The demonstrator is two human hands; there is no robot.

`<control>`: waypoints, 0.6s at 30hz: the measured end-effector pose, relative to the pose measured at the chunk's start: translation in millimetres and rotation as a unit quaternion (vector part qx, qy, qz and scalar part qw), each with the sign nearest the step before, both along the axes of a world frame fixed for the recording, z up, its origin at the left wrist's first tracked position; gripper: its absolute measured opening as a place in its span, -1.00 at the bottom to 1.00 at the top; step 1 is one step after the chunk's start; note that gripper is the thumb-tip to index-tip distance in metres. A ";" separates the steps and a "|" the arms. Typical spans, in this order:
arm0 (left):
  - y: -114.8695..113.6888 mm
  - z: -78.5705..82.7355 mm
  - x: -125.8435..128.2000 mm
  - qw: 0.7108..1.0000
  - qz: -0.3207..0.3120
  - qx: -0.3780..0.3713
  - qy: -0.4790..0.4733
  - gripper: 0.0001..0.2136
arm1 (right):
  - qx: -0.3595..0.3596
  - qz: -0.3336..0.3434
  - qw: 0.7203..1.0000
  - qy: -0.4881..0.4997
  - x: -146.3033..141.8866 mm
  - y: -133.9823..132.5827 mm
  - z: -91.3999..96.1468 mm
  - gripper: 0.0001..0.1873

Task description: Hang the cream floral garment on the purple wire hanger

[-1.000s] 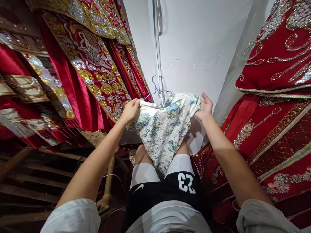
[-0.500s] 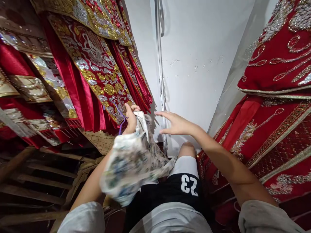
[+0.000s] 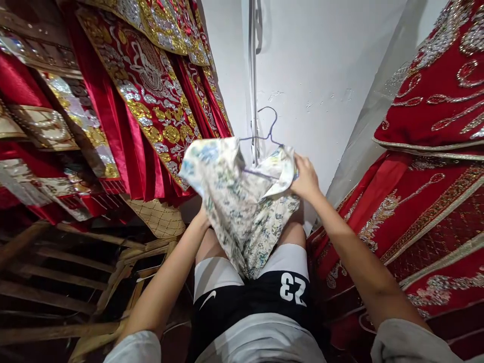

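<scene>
A white shirt with a blue and green floral print [image 3: 234,186] is spread in front of my legs, its collar at the top. Inside its neck opening sits a thin purple wire hanger [image 3: 267,137], the hook pointing up toward the wall. My right hand [image 3: 305,177] is closed on the shirt's shoulder beside the collar. On the other side, my left hand [image 3: 205,216] holds the shirt up from behind. Cloth covers most of its fingers.
Red garments with gold and silver embroidery [image 3: 162,111] hang on the left. More beaded red garments [image 3: 427,201] hang on the right. A wooden slatted chair [image 3: 71,275] stands lower left. A metal pole [image 3: 252,75] runs along the white wall [image 3: 321,60] ahead.
The shirt has swung up and spread out, with the hanger now upright in its neck. My right hand, empty before, has taken hold of its shoulder. My left hand has moved lower, behind the cloth.
</scene>
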State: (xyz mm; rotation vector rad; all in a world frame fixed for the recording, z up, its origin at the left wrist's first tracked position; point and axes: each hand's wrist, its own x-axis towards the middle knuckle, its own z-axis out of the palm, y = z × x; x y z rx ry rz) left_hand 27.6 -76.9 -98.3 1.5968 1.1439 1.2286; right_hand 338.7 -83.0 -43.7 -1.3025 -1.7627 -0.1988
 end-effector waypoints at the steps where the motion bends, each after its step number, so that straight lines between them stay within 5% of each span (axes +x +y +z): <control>1: -1.1 -9.5 -4.4 0.999 0.009 -0.019 -0.032 -0.18 | -0.001 -0.027 1.000 0.015 6.5 7.3 7.7 -0.15; 5: -4.4 -38.0 -3.4 0.985 0.052 -0.082 -0.142 -0.20 | 0.002 -0.056 0.998 -0.004 4.5 32.8 36.5 -0.18; 8: -6.9 -50.4 7.7 0.986 0.053 -0.051 -0.153 -0.28 | 0.007 -0.031 0.999 -0.041 -13.0 39.0 47.3 -0.13; 14: -22.9 -74.7 21.3 0.959 0.101 -0.093 -0.246 -0.37 | 0.013 0.041 0.996 -0.084 -37.6 24.9 40.9 -0.16; 18: -30.2 -83.2 21.1 0.954 0.124 -0.094 -0.257 -0.36 | 0.026 -0.002 0.998 -0.055 -28.8 21.3 35.5 -0.14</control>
